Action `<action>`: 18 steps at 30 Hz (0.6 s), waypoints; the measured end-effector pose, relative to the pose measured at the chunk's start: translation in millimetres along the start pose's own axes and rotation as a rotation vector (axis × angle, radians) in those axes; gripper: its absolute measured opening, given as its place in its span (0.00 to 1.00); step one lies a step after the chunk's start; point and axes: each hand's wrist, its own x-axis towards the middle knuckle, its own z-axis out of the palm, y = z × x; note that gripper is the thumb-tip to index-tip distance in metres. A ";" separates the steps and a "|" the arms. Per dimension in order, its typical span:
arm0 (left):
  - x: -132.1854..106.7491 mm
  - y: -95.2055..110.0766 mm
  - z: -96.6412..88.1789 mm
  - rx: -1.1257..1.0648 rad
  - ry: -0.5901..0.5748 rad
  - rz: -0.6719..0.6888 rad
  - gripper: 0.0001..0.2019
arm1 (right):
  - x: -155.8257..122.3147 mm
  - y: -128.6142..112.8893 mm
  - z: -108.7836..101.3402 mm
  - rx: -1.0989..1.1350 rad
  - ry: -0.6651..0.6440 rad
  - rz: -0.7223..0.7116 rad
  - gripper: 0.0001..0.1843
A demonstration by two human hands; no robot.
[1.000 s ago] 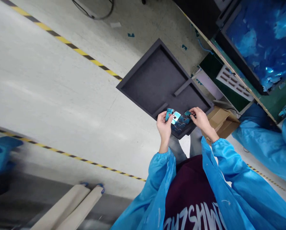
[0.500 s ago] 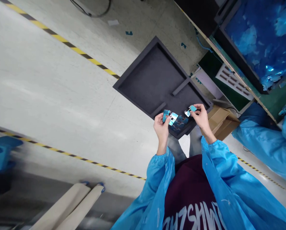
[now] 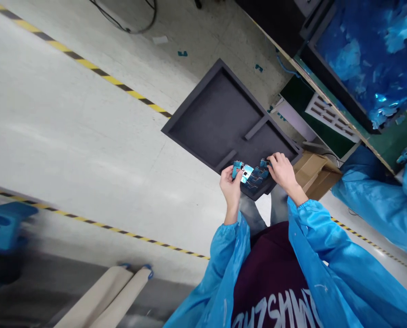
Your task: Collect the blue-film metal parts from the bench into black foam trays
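The left hand (image 3: 230,186) pinches circuit boards (image 3: 247,173) between thumb and fingers at the near left edge of a black tray (image 3: 220,109); the boards carry shiny blue film, and one face catches the light. The right hand (image 3: 282,172) is across from it, thumb and forefinger drawn together on the edge of a small circuit board (image 3: 264,162), just above or against the film-covered boards (image 3: 254,178) grouped in the tray's near corner; whether it touches them I cannot tell. Two short ribs (image 3: 257,127) jut from opposite walls of the tray, between the grouped boards and its wide, bare far section. What supports the tray is hidden.

The person wears a blue coat (image 3: 340,246) over a dark maroon shirt (image 3: 275,269) with white lettering. Just right of the tray is an open cardboard box (image 3: 313,173). Beyond it, a worktop (image 3: 389,148) with a green surface bears a dark-rimmed bin heaped with blue film (image 3: 360,59); a white slotted panel (image 3: 329,119) is lower down, beside its edge. A second person's blue sleeve (image 3: 377,205) shows at right. Yellow-and-black tape (image 3: 131,93) crosses the pale floor (image 3: 87,155), where two small teal scraps (image 3: 182,53) lie beyond the tray. At lower left are beige trouser legs (image 3: 111,294) and a blurred blue stool (image 3: 2,228).
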 end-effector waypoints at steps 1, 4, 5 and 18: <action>-0.6 -1.0 -0.6 -0.005 0.001 -0.001 0.22 | 0.9 -0.6 2.8 -0.008 -0.005 -0.003 0.12; -1.9 -1.7 -0.8 -0.021 -0.001 0.000 0.23 | -3.8 -4.6 7.4 0.005 0.015 0.031 0.08; -2.2 -1.4 0.7 -0.026 -0.005 0.000 0.23 | -6.6 -6.7 7.5 0.036 0.035 0.048 0.08; -0.9 20.8 58.4 0.093 -0.120 0.104 0.13 | -5.4 1.4 22.3 1.348 0.336 0.464 0.31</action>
